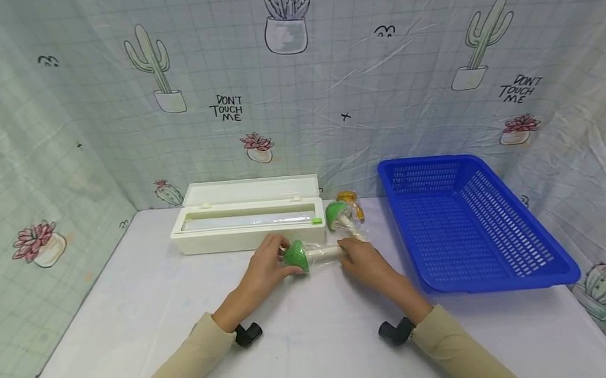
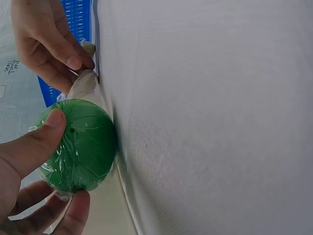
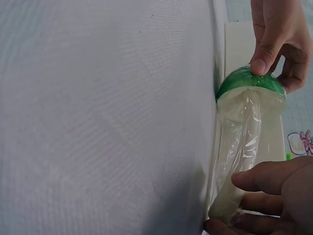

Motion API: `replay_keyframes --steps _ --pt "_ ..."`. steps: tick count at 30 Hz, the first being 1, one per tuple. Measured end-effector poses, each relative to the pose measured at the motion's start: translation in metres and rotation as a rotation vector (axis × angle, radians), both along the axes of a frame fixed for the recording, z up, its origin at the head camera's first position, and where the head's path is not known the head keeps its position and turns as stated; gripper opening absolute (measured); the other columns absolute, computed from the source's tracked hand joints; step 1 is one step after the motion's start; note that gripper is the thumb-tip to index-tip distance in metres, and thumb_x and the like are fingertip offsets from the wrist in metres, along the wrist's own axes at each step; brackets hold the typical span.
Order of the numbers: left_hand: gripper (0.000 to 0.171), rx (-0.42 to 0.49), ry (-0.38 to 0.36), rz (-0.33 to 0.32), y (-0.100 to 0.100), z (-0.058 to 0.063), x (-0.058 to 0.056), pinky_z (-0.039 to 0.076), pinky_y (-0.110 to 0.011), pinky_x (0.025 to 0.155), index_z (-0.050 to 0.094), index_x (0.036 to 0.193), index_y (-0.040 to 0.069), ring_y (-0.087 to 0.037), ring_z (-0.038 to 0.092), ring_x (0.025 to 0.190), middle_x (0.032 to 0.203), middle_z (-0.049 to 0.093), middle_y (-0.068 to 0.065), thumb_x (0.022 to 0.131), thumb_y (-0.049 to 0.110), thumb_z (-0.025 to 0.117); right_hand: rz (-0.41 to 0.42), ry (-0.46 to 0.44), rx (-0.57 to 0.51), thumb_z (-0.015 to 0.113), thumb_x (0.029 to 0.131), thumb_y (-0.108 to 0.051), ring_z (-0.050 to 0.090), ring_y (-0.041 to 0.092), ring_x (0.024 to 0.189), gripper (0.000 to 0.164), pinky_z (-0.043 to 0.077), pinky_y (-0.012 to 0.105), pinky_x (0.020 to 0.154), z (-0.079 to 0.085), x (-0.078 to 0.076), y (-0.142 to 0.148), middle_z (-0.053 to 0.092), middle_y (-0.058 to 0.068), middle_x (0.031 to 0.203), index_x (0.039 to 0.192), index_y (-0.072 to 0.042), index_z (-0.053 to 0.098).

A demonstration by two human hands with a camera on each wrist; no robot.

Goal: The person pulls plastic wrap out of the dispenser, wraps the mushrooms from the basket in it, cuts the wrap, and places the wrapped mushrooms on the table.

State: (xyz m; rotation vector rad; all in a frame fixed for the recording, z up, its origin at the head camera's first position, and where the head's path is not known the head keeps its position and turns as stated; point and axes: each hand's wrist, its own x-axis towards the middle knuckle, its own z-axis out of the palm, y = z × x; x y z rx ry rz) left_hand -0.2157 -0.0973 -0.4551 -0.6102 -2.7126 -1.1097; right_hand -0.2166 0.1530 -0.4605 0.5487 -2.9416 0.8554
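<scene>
A mushroom with a green cap [image 1: 296, 256] and a pale stem, wrapped in clear film, lies sideways over the white tabletop between both hands. My left hand [image 1: 267, 262] grips the cap, thumb on one side and fingers on the other; the left wrist view shows the film wrinkled over the round cap [image 2: 83, 147]. At the opposite end my right hand [image 1: 369, 265] holds the stem [image 3: 247, 137] between thumb and fingers. In the right wrist view, the film hangs loosely along that stem. Behind my right hand lies a second film-wrapped, green-capped mushroom [image 1: 337, 213].
A white cling film dispenser [image 1: 248, 241] stands at the back with its lid [image 1: 252, 190] raised and a green slider [image 1: 317, 220] at its right end. Beside it is a yellow-orange item [image 1: 349, 197]. The blue plastic basket [image 1: 494, 283] occupies the right side, near my right forearm.
</scene>
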Motion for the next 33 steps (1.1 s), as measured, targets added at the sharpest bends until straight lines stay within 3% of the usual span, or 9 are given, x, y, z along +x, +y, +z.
replay_keyframes --steps 7,13,16,19,24,27,33 --pt "0.053 -0.015 -0.012 0.002 0.002 0.002 0.001 0.057 -0.035 0.085 0.059 0.115 0.004 -0.024 0.065 0.098 0.117 0.058 -0.009 0.074 0.014 0.091 0.029 -0.024 0.048 0.067 0.092 -0.001 0.050 0.046 0.133 0.049 0.041 0.052 0.111 0.004 0.006 0.000 0.052 0.032 0.142 0.136 0.015 0.053" --pt "0.061 -0.077 -0.036 -0.045 -0.009 0.008 0.009 0.054 -0.042 0.096 0.052 0.138 -0.001 -0.031 0.062 0.115 0.139 0.051 -0.015 0.090 0.023 0.080 0.097 0.052 0.092 0.067 0.097 -0.007 0.044 0.046 0.138 0.054 0.038 0.054 0.113 0.027 0.021 0.000 0.046 0.030 0.149 0.144 0.009 0.048" --pt "0.059 -0.142 0.012 -0.077 -0.020 0.018 0.012 0.047 -0.047 0.106 0.046 0.147 0.000 -0.034 0.054 0.130 0.146 0.047 -0.016 0.099 0.026 0.069 0.134 0.099 0.117 0.063 0.102 -0.018 0.040 0.042 0.143 0.055 0.036 0.054 0.115 0.048 0.028 0.005 0.042 0.025 0.155 0.150 0.004 0.044" --pt "0.056 -0.238 0.106 -0.109 -0.038 0.029 0.013 0.038 -0.051 0.114 0.042 0.151 0.002 -0.036 0.042 0.141 0.152 0.042 -0.019 0.104 0.026 0.061 0.174 0.137 0.144 0.055 0.106 -0.030 0.034 0.039 0.147 0.057 0.032 0.055 0.117 0.070 0.033 0.019 0.037 0.019 0.160 0.154 -0.003 0.040" --pt "0.064 -0.502 0.313 -0.134 -0.076 0.053 0.011 0.026 -0.053 0.120 0.036 0.157 0.008 -0.039 0.031 0.148 0.160 0.034 -0.019 0.104 0.039 0.057 0.229 0.110 0.215 0.043 0.109 -0.044 0.018 0.035 0.154 0.062 0.020 0.058 0.121 0.099 0.038 0.050 0.023 0.011 0.167 0.161 -0.014 0.028" --pt "0.070 -0.625 0.396 -0.118 -0.098 0.068 0.011 0.019 -0.055 0.122 0.034 0.159 0.012 -0.039 0.024 0.152 0.164 0.030 -0.016 0.103 0.050 0.053 0.232 0.090 0.266 0.039 0.110 -0.046 0.012 0.034 0.156 0.062 0.013 0.058 0.122 0.113 0.042 0.066 0.019 0.009 0.169 0.163 -0.018 0.023" --pt "0.073 -0.686 0.449 -0.035 -0.122 0.084 0.017 0.014 -0.057 0.123 0.032 0.161 0.019 -0.035 0.018 0.155 0.167 0.025 -0.009 0.102 0.062 0.043 0.182 0.053 0.282 0.038 0.109 -0.049 0.002 0.032 0.157 0.064 0.007 0.060 0.123 0.134 0.049 0.079 0.014 0.007 0.170 0.164 -0.023 0.018"
